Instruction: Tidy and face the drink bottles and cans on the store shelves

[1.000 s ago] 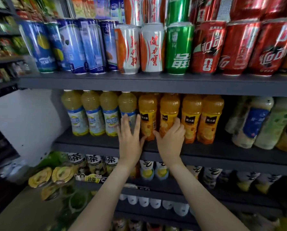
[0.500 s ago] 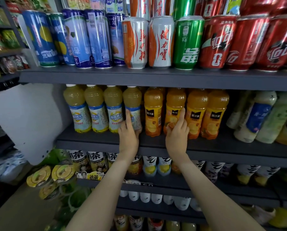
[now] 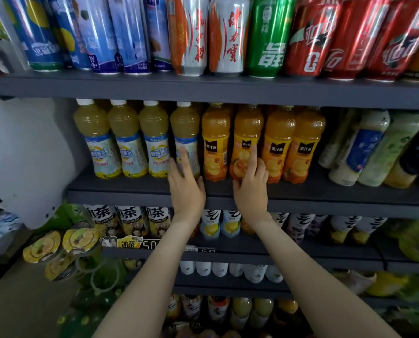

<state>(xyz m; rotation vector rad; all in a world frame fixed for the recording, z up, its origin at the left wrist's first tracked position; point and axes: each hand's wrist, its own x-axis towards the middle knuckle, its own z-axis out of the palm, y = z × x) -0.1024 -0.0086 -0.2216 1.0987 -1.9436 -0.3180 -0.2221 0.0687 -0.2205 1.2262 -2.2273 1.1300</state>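
On the middle shelf stands a row of pale yellow juice bottles with blue-white labels, then a row of orange juice bottles with yellow labels. My left hand cups the lower front of the rightmost pale yellow bottle, thumb on its left side and fingers spread up its label. My right hand holds the second orange bottle the same way, index finger pointing up the label. That bottle's label sits turned compared with its neighbours. Cans fill the shelf above.
White, green and dark bottles lean at the right end of the middle shelf. Iced-tea bottles and price tags line the shelf below. Yellow-lidded cups in green packs pile at lower left. A white panel closes the left side.
The view moved closer and upward along the shelves. My left hand slid a little up the pale yellow bottle; my right hand stays on the second orange bottle, whose label has turned.
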